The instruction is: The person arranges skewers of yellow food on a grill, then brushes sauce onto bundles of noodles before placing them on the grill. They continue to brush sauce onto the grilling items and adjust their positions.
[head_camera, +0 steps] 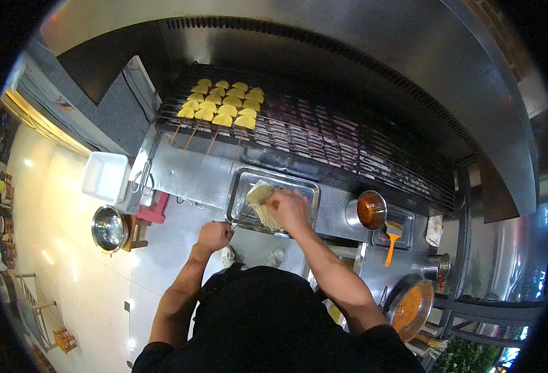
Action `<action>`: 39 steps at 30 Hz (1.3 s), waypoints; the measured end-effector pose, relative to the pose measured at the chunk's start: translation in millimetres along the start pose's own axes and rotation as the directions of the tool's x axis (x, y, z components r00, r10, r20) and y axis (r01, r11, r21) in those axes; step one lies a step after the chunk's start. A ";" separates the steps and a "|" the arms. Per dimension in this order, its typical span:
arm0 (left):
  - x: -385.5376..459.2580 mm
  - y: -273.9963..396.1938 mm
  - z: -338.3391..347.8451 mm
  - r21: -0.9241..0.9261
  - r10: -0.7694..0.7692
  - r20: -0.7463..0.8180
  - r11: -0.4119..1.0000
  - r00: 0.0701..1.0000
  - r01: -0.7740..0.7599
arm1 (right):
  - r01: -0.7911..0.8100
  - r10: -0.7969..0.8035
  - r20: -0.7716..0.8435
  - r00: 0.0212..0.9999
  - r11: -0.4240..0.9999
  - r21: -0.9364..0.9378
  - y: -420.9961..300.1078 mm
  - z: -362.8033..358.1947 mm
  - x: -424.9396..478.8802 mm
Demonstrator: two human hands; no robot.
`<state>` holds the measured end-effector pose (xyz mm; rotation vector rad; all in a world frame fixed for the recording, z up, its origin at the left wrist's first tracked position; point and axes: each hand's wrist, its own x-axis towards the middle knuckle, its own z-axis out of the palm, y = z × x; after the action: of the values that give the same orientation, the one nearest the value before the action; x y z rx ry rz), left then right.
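My left hand (pixel 214 236) is closed on the end of thin skewers at the near left corner of a metal tray (pixel 315 186). Over that tray, my right hand (pixel 289 210), slightly blurred, grips a bundle of pale, thin strands, which look like enoki mushrooms (pixel 265 215). The skewers' far ends run toward the bundle; whether they pierce it I cannot tell. Beyond the tray, at the grill's left end, several skewers of yellow slices (pixel 227 110), probably potato, lie on the grate with their sticks pointing toward me.
The charcoal grill (pixel 320 135) spans the far side under a metal hood. On the right are a pot of red sauce (pixel 371 210), an orange-handled brush (pixel 391 245) and a bowl of orange seasoning (pixel 411 310). To the left are tongs (pixel 147 175), a white basket (pixel 106 177) and a steel bowl (pixel 108 228).
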<state>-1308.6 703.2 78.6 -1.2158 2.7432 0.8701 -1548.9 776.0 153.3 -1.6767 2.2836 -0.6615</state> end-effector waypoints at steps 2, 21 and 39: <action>-0.3 -0.1 0.1 0.012 0.017 0.004 1.000 1.000 -0.017 | -0.038 0.038 0.021 0.999 0.999 0.012 -7.9 -0.9 -3.0; 3.0 -2.3 7.4 0.040 0.045 -0.020 0.998 0.999 -0.044 | 0.082 -0.081 -0.059 0.995 0.996 0.017 3.7 -7.6 -27.3; 8.3 3.9 -1.7 0.030 0.015 0.005 0.999 1.000 -0.015 | 0.002 0.003 -0.123 0.992 0.999 0.040 55.1 -38.0 -73.0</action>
<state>-1316.8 698.8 79.9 -1.1883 2.7549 0.8284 -1588.7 866.7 154.0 -1.6596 2.3368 -0.8274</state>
